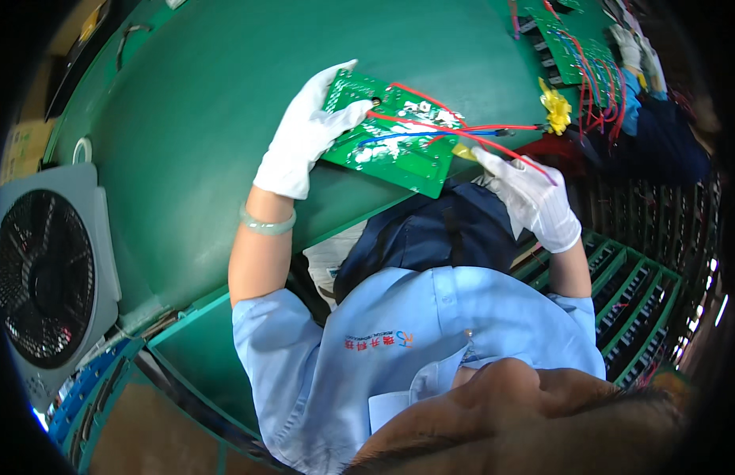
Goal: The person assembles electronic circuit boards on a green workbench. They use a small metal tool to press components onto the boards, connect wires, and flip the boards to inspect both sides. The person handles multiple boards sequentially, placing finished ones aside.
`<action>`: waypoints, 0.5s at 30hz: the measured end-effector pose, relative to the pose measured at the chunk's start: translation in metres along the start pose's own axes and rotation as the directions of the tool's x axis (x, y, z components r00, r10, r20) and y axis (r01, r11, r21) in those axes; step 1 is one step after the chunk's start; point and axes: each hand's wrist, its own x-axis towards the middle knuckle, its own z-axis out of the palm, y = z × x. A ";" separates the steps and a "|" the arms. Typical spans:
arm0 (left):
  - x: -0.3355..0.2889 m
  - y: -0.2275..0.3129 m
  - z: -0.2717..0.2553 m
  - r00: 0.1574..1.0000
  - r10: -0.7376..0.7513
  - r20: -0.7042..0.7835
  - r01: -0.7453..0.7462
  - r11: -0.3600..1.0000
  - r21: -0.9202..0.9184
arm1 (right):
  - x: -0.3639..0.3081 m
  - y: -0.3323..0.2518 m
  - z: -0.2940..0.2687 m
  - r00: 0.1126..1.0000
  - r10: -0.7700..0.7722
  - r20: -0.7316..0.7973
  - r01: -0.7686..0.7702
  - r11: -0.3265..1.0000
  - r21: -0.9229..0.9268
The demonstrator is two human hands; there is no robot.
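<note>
My left hand [308, 131], in a white glove, grips the left end of a green circuit board [407, 170], thumb on top. The board is tilted above the table's near edge, with shiny solder patches showing. Red wires [423, 123] and a blue wire [399, 138] run across it and reach past its right side. My right hand [526, 194], also white-gloved, is closed beside the board's right corner. At its fingertips is a small yellow piece [463, 150], its exact kind unclear. One red wire passes over the right hand's fingers.
The green table [185, 142] spreads ahead. A grey fan [51, 269] stands at left. At far right lie another wired board [554, 47] and a yellow bunch [555, 107], near a co-worker's gloved hands [629, 49]. Green slotted racks [629, 293] stand right of me.
</note>
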 end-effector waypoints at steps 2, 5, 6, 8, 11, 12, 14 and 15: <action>-0.002 0.001 0.001 0.999 -0.018 -0.042 0.018 1.000 -0.014 | -0.025 0.019 0.011 0.990 0.113 -0.087 -0.104 0.989 0.105; 0.000 0.000 0.003 0.995 -0.044 -0.088 0.042 0.999 -0.027 | -0.051 0.045 0.015 0.855 0.495 -0.157 -0.454 0.859 0.236; 0.001 0.000 0.003 0.994 -0.031 -0.101 0.029 0.999 -0.022 | -0.062 0.066 0.021 0.779 0.578 -0.241 -0.526 0.813 0.251; 0.003 0.000 0.002 0.993 -0.008 -0.121 0.006 1.000 -0.015 | -0.071 0.096 0.020 0.701 0.590 -0.400 -0.597 0.793 0.123; 0.005 -0.004 -0.003 0.990 0.029 -0.137 -0.030 1.000 -0.005 | -0.073 0.127 0.030 0.656 0.611 -0.444 -0.684 0.729 -0.007; 0.006 -0.006 -0.004 0.990 0.037 -0.138 -0.038 0.999 -0.001 | -0.072 0.129 0.032 0.647 0.644 -0.409 -0.706 0.708 -0.001; 0.007 -0.005 -0.002 0.989 0.026 -0.143 -0.025 1.000 0.010 | -0.071 0.133 0.042 0.624 0.706 -0.336 -0.747 0.665 0.009; 0.006 -0.004 -0.001 0.989 0.019 -0.150 -0.017 1.000 0.015 | -0.078 0.145 0.053 0.650 0.683 -0.335 -0.722 0.692 0.011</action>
